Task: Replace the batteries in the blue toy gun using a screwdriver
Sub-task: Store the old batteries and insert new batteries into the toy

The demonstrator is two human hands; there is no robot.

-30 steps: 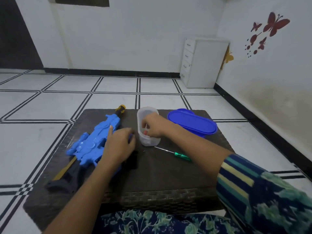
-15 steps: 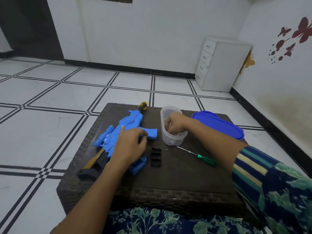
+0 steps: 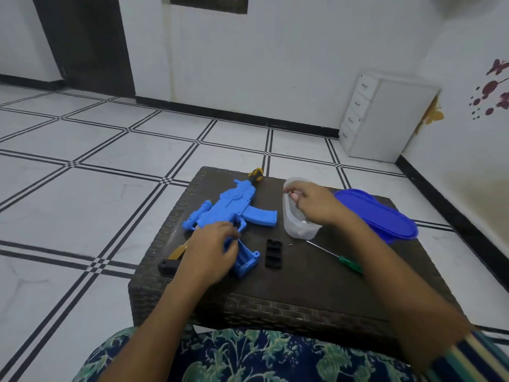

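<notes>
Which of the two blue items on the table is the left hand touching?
The blue toy gun; the left hand rests on its grip. The blue lid lies untouched at the table's right, beyond the clear container.

place: definitely a home, some spare room or bedroom corner
floor: glossy white floor tiles (image 3: pixel 91 205) with thin double black grid lines, black skirting along the base of the walls
walls: plain white-painted wall (image 3: pixel 275 64), dark red butterfly wall stickers (image 3: pixel 493 89) plus a yellow one on the right-hand side
furniture: small white plastic chest of drawers (image 3: pixel 385 119) tucked in the corner, low dark brown woven wicker table (image 3: pixel 303 296) used as a work surface
doorway: dark brown door opening (image 3: pixel 88 42) at back left
household bits: clear plastic tub (image 3: pixel 298 227) with its blue oval plastic lid (image 3: pixel 377 213) lying just beside it
clothing: floral blue-green fabric (image 3: pixel 248 357) on the lap, so casual at-home wear
</notes>
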